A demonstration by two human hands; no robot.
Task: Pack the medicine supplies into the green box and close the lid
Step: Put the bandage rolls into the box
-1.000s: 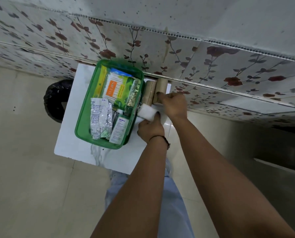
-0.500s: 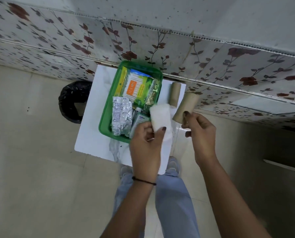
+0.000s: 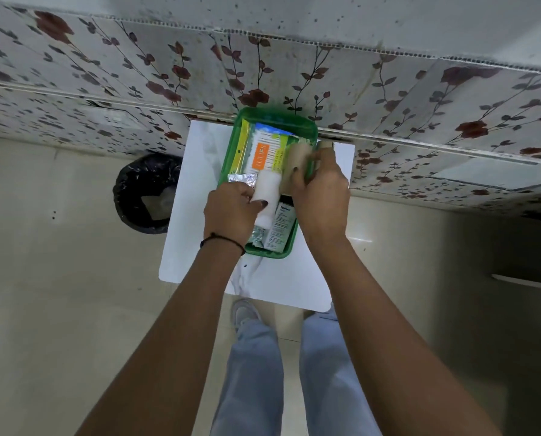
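Observation:
The green box (image 3: 231, 143) stands open on a small white table (image 3: 193, 215) against the floral wall. Inside lie a cotton-swab pack with an orange label (image 3: 262, 157), a yellow-green strip (image 3: 242, 146), foil blister packs (image 3: 240, 177) and a small white bottle box (image 3: 281, 228). My left hand (image 3: 231, 212) holds a white gauze roll (image 3: 267, 196) over the box. My right hand (image 3: 321, 196) holds a brown bandage roll (image 3: 295, 162) over the box's right side. Another brown roll (image 3: 325, 145) peeks out behind my right hand on the table.
A black bin (image 3: 148, 193) stands on the floor left of the table. The floral wall (image 3: 294, 73) runs right behind the box. My legs in light jeans (image 3: 256, 372) and a shoe (image 3: 245, 313) are below the table's near edge.
Both hands lifted their rolls off the table right of the box and carried them left, over the open box. The view shifted, so the box now sits nearer the centre.

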